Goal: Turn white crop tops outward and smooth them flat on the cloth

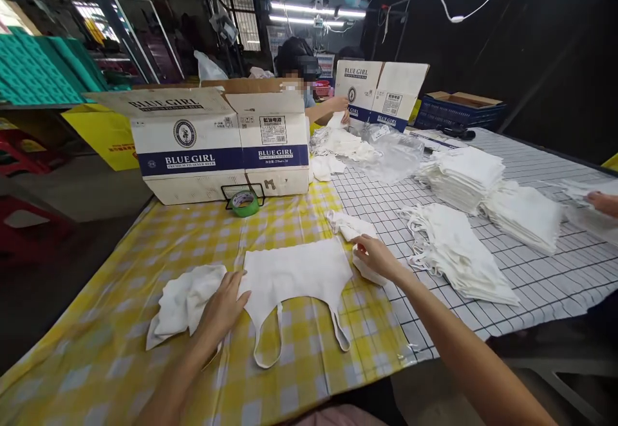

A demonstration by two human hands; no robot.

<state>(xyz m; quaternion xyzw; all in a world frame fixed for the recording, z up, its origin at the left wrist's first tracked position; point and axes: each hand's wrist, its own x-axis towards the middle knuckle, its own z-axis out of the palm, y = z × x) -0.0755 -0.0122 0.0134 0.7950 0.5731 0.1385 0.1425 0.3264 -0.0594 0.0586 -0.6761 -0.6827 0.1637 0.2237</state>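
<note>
A white camisole [299, 271] lies spread flat on the yellow checked cloth, its two straps toward me. My left hand [224, 304] rests at its left edge, thumb and fingers apart, fingertips on the fabric. Beneath and beside that hand is a crumpled white garment [186, 300]. My right hand [374, 257] is just beyond the camisole's right corner, fingers bent together on a bunched white garment [352, 225]. Part of that garment is hidden under the hand, and more white fabric shows below the palm.
A Blue Girl carton [222, 149] stands behind, with a roll of green tape [244, 203] before it. Right are stacked white garments [458, 252] and a clear plastic bag [393, 152]. A person [309, 91] handles white garments opposite; another person's hand [603, 203] shows at right.
</note>
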